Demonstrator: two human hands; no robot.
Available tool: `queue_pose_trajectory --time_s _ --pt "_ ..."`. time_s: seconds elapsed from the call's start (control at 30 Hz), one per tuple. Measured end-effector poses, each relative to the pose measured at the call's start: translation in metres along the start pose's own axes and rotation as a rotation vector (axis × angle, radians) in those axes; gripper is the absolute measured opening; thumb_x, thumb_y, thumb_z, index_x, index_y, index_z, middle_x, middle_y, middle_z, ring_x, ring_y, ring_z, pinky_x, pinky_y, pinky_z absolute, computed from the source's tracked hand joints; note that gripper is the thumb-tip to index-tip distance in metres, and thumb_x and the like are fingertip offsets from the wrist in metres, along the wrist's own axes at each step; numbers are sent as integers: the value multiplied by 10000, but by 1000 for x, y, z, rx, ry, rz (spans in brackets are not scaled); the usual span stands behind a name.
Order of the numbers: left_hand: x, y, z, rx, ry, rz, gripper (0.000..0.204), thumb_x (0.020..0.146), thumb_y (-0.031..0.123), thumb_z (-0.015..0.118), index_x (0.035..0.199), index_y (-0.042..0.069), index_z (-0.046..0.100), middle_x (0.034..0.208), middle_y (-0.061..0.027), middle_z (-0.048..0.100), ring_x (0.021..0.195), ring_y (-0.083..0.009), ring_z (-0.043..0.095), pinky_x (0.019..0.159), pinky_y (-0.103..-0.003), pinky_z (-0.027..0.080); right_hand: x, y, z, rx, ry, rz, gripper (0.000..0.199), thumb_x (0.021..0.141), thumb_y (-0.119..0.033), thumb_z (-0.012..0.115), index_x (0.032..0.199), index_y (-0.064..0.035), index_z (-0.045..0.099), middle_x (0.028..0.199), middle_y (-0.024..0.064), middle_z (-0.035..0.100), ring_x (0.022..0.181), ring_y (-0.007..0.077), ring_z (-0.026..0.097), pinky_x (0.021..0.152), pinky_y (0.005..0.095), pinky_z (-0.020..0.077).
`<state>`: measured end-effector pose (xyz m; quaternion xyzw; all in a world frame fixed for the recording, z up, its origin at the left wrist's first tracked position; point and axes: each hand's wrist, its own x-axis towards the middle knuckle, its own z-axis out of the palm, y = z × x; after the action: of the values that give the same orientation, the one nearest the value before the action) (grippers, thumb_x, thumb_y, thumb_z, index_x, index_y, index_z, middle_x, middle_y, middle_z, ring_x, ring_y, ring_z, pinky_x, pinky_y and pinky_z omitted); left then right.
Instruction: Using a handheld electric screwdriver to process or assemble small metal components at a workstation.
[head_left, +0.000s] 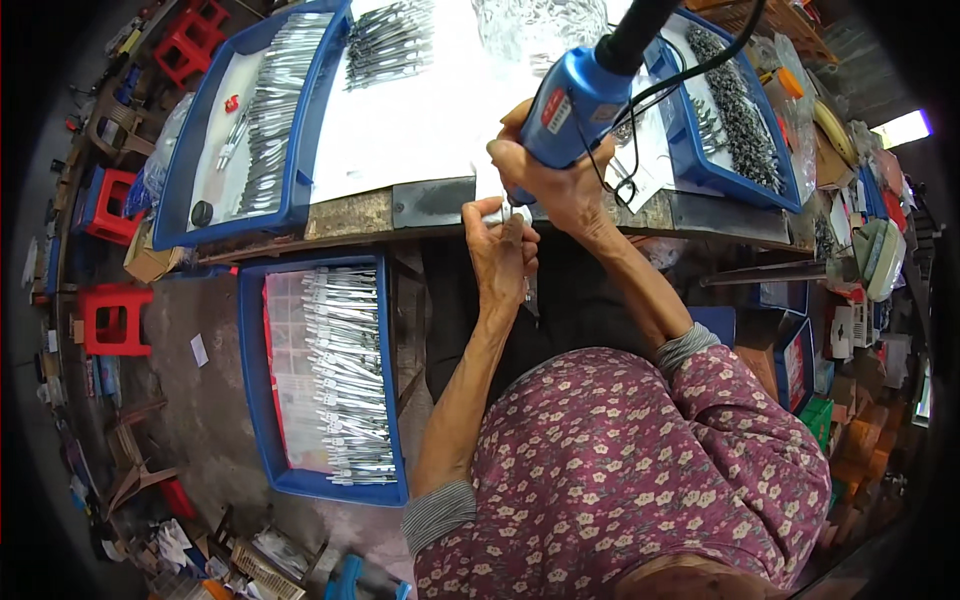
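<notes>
My right hand is wrapped round a blue power screwdriver, which hangs from a thick black fitting above. The driver points down at the bench's near edge. Just below its tip, my left hand pinches a slim silvery metal piece. One end of the piece shows below my fingers; most of it is hidden by them. Whether the driver's bit touches the piece, I cannot tell. A black cord loops down beside my right hand.
Blue trays of slim metal pieces and a right tray of small dark parts stand on the bench. Another blue tray with silvery pieces sits lower left. Red stools stand farther left.
</notes>
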<state>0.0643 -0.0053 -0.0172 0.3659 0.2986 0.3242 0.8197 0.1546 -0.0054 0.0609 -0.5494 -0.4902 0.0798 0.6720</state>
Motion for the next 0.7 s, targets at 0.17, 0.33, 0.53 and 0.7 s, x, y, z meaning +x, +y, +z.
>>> queue_pose_trajectory --time_s 0.17,0.33,0.53,0.7 --pt "0 0 1 -45 -11 0 289 836 135 503 1029 60 301 594 -45 480 427 -58 392 348 -178 291 6 -9 -5 22 -35 -39 144 687 60 600 816 22 549 611 53 571 492 96 553 437 213 450" --pt "0 0 0 -33 -5 -14 281 839 140 498 1028 62 305 596 -48 484 432 -57 395 354 -173 293 7 -13 -3 54 -30 -52 153 695 71 591 829 16 543 612 51 571 495 100 554 441 215 450" --pt "0 -1 0 -38 -3 -12 281 848 161 505 1026 67 309 597 -48 489 434 -57 402 350 -173 296 4 -11 -2 139 -39 16 160 698 79 581 841 17 542 620 50 568 494 104 554 449 226 451" --pt "2 -4 -2 -41 -7 -10 286 852 172 517 1024 72 312 598 -47 492 433 -57 406 348 -174 301 4 -9 -1 128 -38 21 157 693 84 577 832 17 546 617 49 566 496 105 556 455 226 450"
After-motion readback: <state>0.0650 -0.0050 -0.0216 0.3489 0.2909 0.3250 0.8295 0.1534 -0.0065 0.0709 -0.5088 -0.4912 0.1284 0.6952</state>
